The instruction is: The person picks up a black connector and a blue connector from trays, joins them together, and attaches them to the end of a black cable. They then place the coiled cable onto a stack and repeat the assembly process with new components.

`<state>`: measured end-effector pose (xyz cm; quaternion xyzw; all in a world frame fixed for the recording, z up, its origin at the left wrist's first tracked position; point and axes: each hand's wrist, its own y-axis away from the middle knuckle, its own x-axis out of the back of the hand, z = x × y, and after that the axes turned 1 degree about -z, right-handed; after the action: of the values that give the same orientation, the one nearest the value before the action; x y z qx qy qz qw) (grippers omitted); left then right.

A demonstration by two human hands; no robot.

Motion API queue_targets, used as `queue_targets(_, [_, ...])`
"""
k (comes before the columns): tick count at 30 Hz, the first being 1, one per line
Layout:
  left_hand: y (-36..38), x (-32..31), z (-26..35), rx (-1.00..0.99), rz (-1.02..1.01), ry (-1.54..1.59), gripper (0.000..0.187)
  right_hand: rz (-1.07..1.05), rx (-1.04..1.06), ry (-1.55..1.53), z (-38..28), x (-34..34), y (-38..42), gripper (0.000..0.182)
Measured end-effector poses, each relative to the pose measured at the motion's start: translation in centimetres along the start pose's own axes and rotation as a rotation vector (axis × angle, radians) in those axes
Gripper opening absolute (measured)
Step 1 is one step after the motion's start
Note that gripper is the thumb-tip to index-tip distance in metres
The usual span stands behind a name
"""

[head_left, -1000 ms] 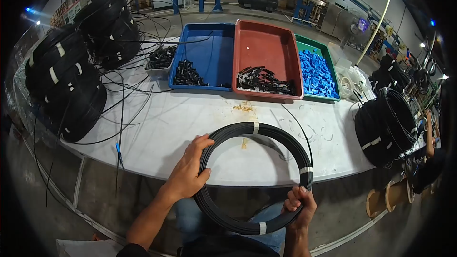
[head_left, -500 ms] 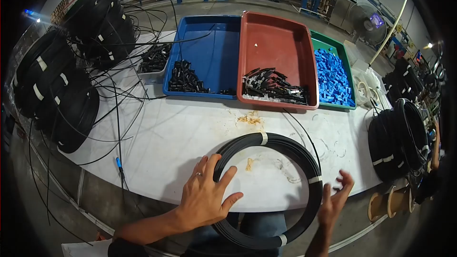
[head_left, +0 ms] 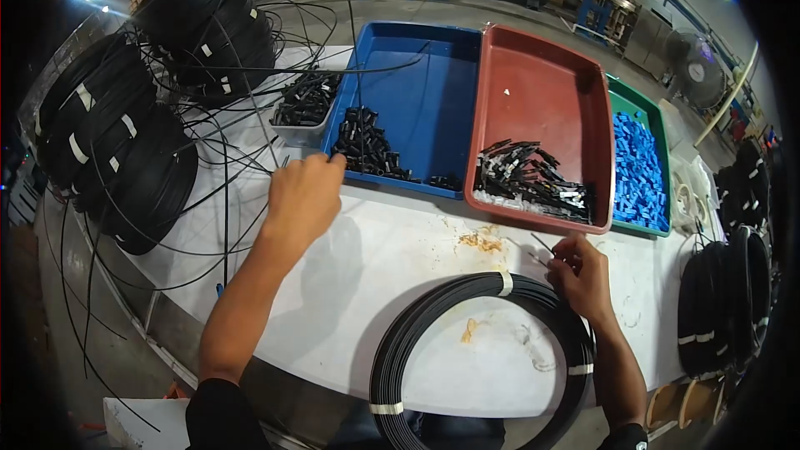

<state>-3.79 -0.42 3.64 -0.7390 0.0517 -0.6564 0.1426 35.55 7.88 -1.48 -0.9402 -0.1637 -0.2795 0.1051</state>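
A black cable coil [head_left: 400,350] with white tape bands lies at the near edge of the white table [head_left: 333,317]. Above its upper right part, my right hand [head_left: 582,271] pinches a thin black cable end, which points up and left. My left hand [head_left: 304,196] is at the near left corner of the blue tray [head_left: 421,108], its fingers drawn together next to the black parts [head_left: 362,142]; whatever they hold is hidden. A small bin of black parts [head_left: 307,100] stands just beyond that hand.
Stacked cable coils [head_left: 108,142] with loose ends reaching over the table stand at the left. A red tray [head_left: 542,100] holds black parts, a green tray [head_left: 658,133] blue pieces. More coils [head_left: 708,308] sit at the right.
My left hand has left the coil and moved up to the blue tray's corner. My right hand has moved up and closed on the cable end. The view has shifted.
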Motion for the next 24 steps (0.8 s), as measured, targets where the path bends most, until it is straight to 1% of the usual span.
queue_targets(2, [-0.5, -0.4, -0.8, 0.077, 0.005, 0.062, 0.019, -0.007, -0.038, -0.046, -0.3, 0.1, 0.3, 0.014])
queue_targets(4, [-1.0, -0.8, -0.1, 0.038, 0.011, 0.079, 0.019, -0.011, -0.074, -0.08, 0.0, 0.0, 0.3, 0.011])
queue_targets(6, [-1.8, -1.2, 0.9, -0.089, 0.078, 0.299, 0.019, -0.024, -0.095, -0.149, 0.6, 0.2, 0.4, 0.01])
queue_targets(7, [-2.8, -2.2, 0.9, -0.263, 0.199, 0.431, 0.02, -0.022, -0.1, -0.149, 0.6, 0.2, 0.4, 0.01])
queue_targets(8, [-3.8, -2.7, 1.0, -0.265, 0.197, 0.435, 0.02, -0.032, -0.087, -0.129, 0.4, 0.1, 0.4, 0.009])
queue_targets(10, [-6.0, -3.3, 1.1, -0.429, 0.142, 0.484, 0.023, -0.036, -0.072, -0.108, 0.4, 0.2, 0.4, 0.009])
queue_targets(12, [-7.7, -3.9, 0.1, -0.428, 0.138, 0.447, 0.024, -0.042, -0.073, -0.118, 0.7, 0.2, 0.4, 0.008])
queue_targets(14, [-8.6, -3.9, -1.7, -0.259, 0.094, 0.151, 0.024, -0.045, -0.07, -0.141, 1.1, 0.1, 0.4, 0.008])
queue_targets(17, [-9.5, -4.1, -4.6, -0.24, 0.077, 0.214, 0.027, -0.045, -0.046, -0.127, 1.1, 0.3, 0.5, 0.008])
queue_targets(18, [-9.7, -4.2, -4.8, -0.244, 0.078, 0.214, 0.027, -0.046, -0.025, -0.092, 1.1, 0.3, 0.5, 0.008])
queue_targets(20, [-9.9, -4.2, -5.1, -0.239, 0.061, 0.304, 0.026, -0.058, -0.047, -0.112, 0.9, 0.5, 0.4, 0.008])
queue_targets(22, [-9.8, -4.4, -5.0, -0.226, 0.081, 0.281, 0.022, -0.073, -0.068, -0.129, 0.9, 0.5, 0.4, 0.008])
queue_targets(24, [-9.8, -4.4, -4.3, -0.22, 0.106, 0.264, 0.019, -0.068, -0.043, -0.126, 1.2, 0.5, 0.4, 0.008])
